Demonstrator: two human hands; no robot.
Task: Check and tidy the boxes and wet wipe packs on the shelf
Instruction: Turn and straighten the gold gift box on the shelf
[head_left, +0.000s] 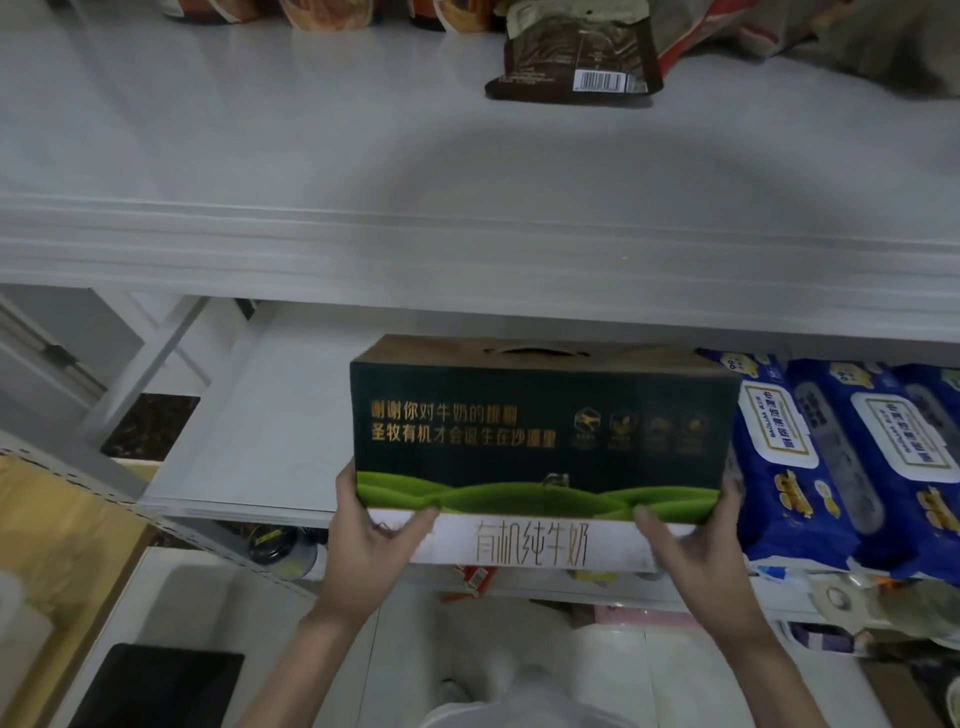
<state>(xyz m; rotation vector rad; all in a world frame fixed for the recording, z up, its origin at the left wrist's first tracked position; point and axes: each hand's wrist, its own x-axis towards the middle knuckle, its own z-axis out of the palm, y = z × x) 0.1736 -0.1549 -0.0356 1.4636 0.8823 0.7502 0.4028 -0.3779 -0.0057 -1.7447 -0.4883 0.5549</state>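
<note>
we see dim, flat light; a broad soft shadow crosses the upper shelf; edges bow and blur.

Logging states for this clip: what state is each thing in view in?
milk box: closed, held at the front edge of the shelf.
left hand: grips the box's lower left corner.
right hand: grips the box's lower right corner.
wet wipe packs: lids shut, side by side right of the box.
brown pouch: lying on the upper shelf.
</note>
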